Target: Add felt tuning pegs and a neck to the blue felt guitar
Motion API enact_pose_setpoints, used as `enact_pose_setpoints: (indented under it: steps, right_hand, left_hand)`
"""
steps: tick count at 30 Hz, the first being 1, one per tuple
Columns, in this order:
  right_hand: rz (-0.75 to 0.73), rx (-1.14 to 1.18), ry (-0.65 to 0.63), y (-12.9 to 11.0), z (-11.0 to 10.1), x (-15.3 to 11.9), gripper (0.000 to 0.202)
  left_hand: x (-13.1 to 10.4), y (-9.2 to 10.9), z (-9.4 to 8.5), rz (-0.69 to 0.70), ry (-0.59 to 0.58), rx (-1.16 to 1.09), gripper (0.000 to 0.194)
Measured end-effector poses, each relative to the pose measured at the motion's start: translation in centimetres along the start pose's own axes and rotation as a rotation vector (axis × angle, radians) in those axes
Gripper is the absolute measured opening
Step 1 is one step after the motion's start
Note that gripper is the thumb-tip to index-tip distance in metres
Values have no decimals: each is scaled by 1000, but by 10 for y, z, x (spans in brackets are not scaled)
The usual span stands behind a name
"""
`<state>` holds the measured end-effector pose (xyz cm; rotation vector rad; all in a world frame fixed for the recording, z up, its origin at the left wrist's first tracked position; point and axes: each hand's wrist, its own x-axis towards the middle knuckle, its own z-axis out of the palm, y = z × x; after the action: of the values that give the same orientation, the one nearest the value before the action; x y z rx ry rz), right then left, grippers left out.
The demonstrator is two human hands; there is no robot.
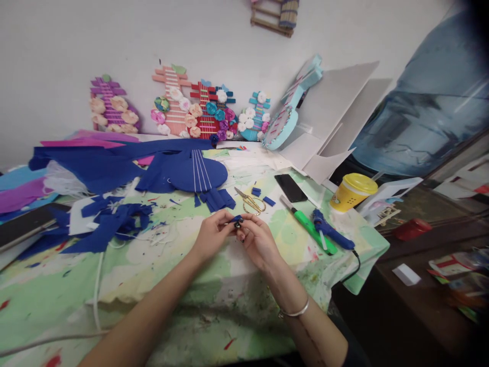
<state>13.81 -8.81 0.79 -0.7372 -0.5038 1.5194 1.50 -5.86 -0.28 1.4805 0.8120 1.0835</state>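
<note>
My left hand and my right hand meet above the table, fingertips pinched on a small dark blue piece, seemingly crepe paper; the fingers cover most of it. Just beyond lie gold-handled scissors, slightly open blades pointing left. Small cut blue strips rest to their right. Behind my left hand, a bundle of blue strips touches the blue guitar-like shape, which has white strings across its round body.
A green-handled knife, a blue glue gun with its cord, a black phone and a yellow cup stand or lie at right. Blue scraps pile at left. Flower-decorated guitars lean against the wall.
</note>
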Motion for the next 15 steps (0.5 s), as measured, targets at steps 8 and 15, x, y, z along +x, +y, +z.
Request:
enact_pose_setpoints:
  steps: [8,15]
  right_hand:
    - [-8,-44,-5,4,-1,1,14]
    - [-663,-897,267,-53,-49,-30,14]
  left_hand:
    - [0,-2,-2,113,33,254,8]
    - [1,-3,0,-141,118,34,24]
